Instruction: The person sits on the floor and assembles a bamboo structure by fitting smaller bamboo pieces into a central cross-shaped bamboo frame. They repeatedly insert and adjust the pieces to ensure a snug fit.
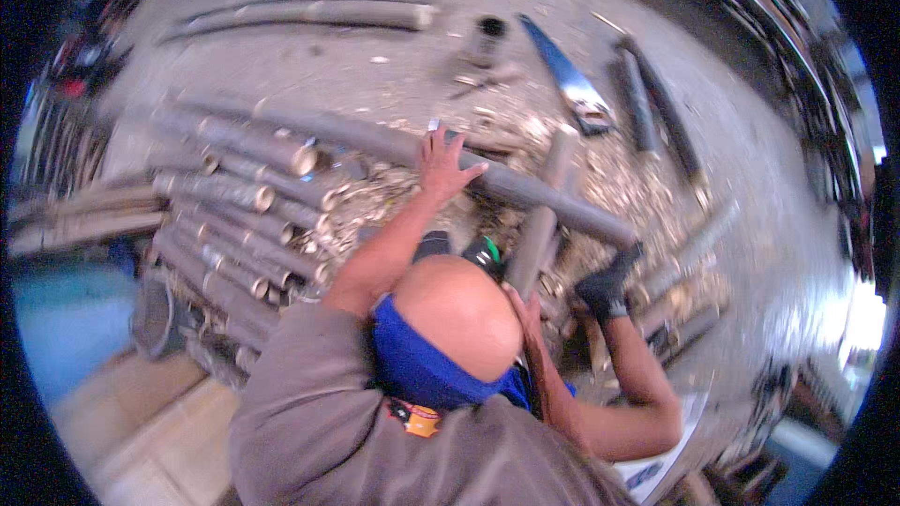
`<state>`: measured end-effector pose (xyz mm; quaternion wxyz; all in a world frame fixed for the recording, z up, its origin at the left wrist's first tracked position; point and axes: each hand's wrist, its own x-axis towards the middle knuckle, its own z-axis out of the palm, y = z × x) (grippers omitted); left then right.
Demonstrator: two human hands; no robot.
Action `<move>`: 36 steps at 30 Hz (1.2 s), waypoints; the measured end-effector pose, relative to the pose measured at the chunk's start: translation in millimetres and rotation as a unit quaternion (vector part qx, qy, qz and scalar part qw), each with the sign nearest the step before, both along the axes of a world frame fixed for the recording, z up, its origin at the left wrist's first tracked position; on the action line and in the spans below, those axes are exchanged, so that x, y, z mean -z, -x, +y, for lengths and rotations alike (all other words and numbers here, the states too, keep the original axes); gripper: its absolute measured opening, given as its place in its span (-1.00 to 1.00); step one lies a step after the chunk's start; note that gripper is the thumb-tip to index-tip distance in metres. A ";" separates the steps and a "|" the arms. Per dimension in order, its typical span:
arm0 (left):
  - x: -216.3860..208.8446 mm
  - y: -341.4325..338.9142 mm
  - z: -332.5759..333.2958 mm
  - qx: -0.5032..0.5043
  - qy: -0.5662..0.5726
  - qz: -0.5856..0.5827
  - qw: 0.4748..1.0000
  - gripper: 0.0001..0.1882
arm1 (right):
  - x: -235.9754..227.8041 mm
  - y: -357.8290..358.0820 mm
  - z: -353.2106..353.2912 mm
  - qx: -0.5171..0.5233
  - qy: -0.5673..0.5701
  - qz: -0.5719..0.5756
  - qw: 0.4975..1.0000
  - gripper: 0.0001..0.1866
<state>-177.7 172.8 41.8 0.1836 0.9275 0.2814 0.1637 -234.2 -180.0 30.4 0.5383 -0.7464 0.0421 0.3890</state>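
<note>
A long dark bamboo pole (pixel 375 138) slants across the middle, from upper left to lower right. My left hand (pixel 445 166) rests on top of it, its fingers spread and not wrapped round. Closer to me, a shorter bamboo piece (pixel 532 245) points away, with its far end at the long pole's near side. My right hand (pixel 527 307) is closed about the near end of this piece; some of its fingers are hidden. Beyond the long pole a lighter bamboo piece (pixel 560 148) sticks out in the same line; whether the two are joined I cannot tell.
Cut bamboo lengths (pixel 239 192) are piled at left. A handsaw (pixel 567 75) lies beyond wood chips (pixel 614 178). More poles (pixel 328 14) lie at the far left, and thin dark ones (pixel 661 108) at right. My bent knee (pixel 457 314) and dark-covered foot (pixel 607 283) are close to the work.
</note>
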 end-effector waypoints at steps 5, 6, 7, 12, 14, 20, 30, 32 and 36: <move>26.8 46.5 63.8 -0.385 0.089 -0.147 0.907 0.02 | 50.9 11.2 -6.0 -0.004 -0.015 -0.005 1.000 -0.29; 46.2 53.9 82.6 -0.444 0.115 -0.179 0.870 0.04 | 44.3 4.2 -5.7 -0.016 -0.011 -0.016 1.000 -0.29; 61.4 69.1 104.0 -0.483 0.168 -0.275 0.814 0.16 | 34.4 -7.0 -4.5 -0.023 -0.016 -0.033 0.999 -0.29; 74.4 69.8 144.9 -0.440 0.601 -0.366 0.558 0.23 | -13.4 -100.6 -33.3 0.024 -0.013 -0.162 0.986 -0.29; 80.5 52.6 137.7 -0.436 0.641 -0.388 0.499 0.18 | -21.9 -114.1 -43.4 0.047 -0.006 -0.200 0.979 -0.28; 10.0 16.8 104.7 -0.284 0.656 -0.491 0.498 -0.04 | -9.4 -57.9 -40.8 0.062 -0.009 -0.267 0.962 -0.27; -291.9 -3.7 104.0 -0.014 0.576 -0.616 0.537 -0.22 | -62.1 -66.7 33.2 0.085 -0.154 -0.265 0.948 -0.29; -343.5 -18.4 113.6 0.018 0.493 -0.640 0.589 -0.27 | -46.6 -58.2 67.4 0.152 -0.201 -0.223 0.942 -0.35; -466.0 -68.0 92.3 0.143 0.427 -0.713 0.537 -0.35 | -73.7 -63.5 116.7 0.031 -0.259 -0.254 0.931 -0.34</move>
